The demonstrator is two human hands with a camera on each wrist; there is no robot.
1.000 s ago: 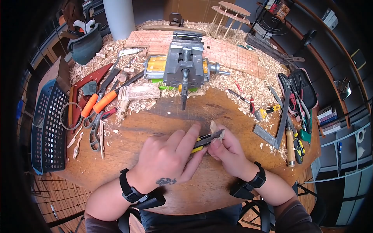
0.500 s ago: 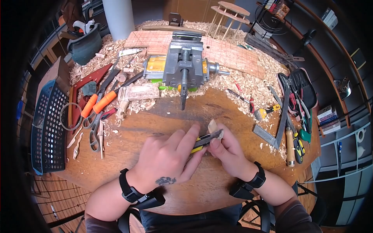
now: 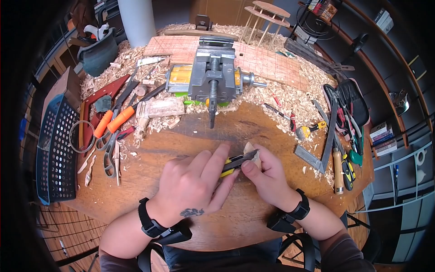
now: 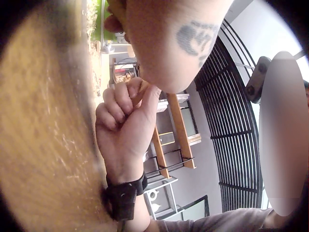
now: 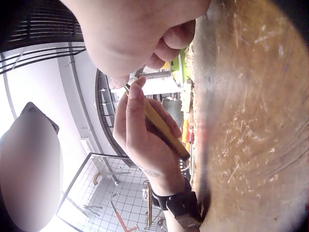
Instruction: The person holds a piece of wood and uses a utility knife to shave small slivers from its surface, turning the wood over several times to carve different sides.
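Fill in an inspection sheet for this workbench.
Surface: wooden tabletop, shavings scattered on it.
Job's things: yellow-and-black knife against a pale wood piece.
Clutter: scissors at left, metal square at right, vise beyond the hands.
Hands: left hand grips the knife; right hand pinches the wood piece.
Cables: dark loops at upper right, possibly cable.
Surroundings: perforated basket at left, shelves at right.

Woodworking workshop

A vise stands at twelve o'clock on a wooden bench, among curled wood shavings; scissors lie at nine o'clock, a metal square and pliers at three.
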